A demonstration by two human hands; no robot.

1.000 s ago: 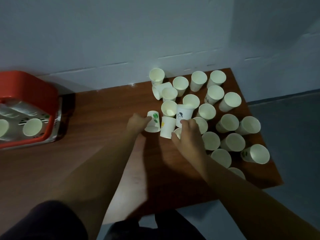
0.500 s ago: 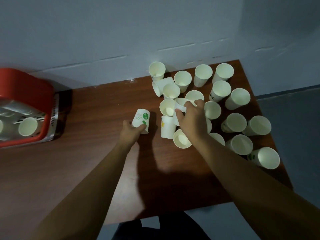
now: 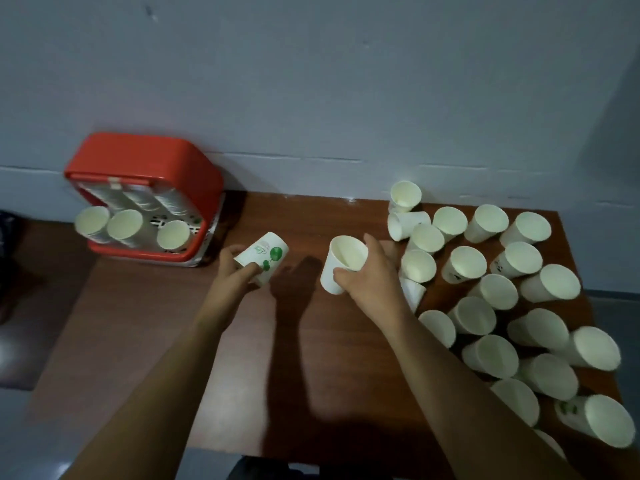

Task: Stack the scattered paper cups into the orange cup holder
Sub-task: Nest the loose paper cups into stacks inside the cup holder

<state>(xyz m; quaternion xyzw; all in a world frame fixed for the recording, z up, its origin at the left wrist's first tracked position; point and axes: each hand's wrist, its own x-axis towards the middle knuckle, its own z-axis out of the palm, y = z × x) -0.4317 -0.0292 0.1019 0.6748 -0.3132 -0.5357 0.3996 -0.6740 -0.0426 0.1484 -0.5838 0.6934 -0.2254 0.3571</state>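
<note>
Paper cups (image 3: 498, 292) crowd the counter (image 3: 173, 323) from two to five o'clock, well apart from the orange cup holder (image 3: 145, 161) at ten o'clock. The left grip (image 3: 235, 268) clasps a tilted green-printed cup (image 3: 265, 256) and the right grip (image 3: 370, 275) clasps a plain cup (image 3: 341, 263) mouth-up, likely so one nests in the other before loading.

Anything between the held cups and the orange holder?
Nothing visible: bare table between the orange cup holder and the left hand's green-printed cup; the right hand's plain cup is next. Loose cups sit farther right.

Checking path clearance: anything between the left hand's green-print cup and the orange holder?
Head view: only bare table between green-print cup, held by left hand, and orange holder.
</note>
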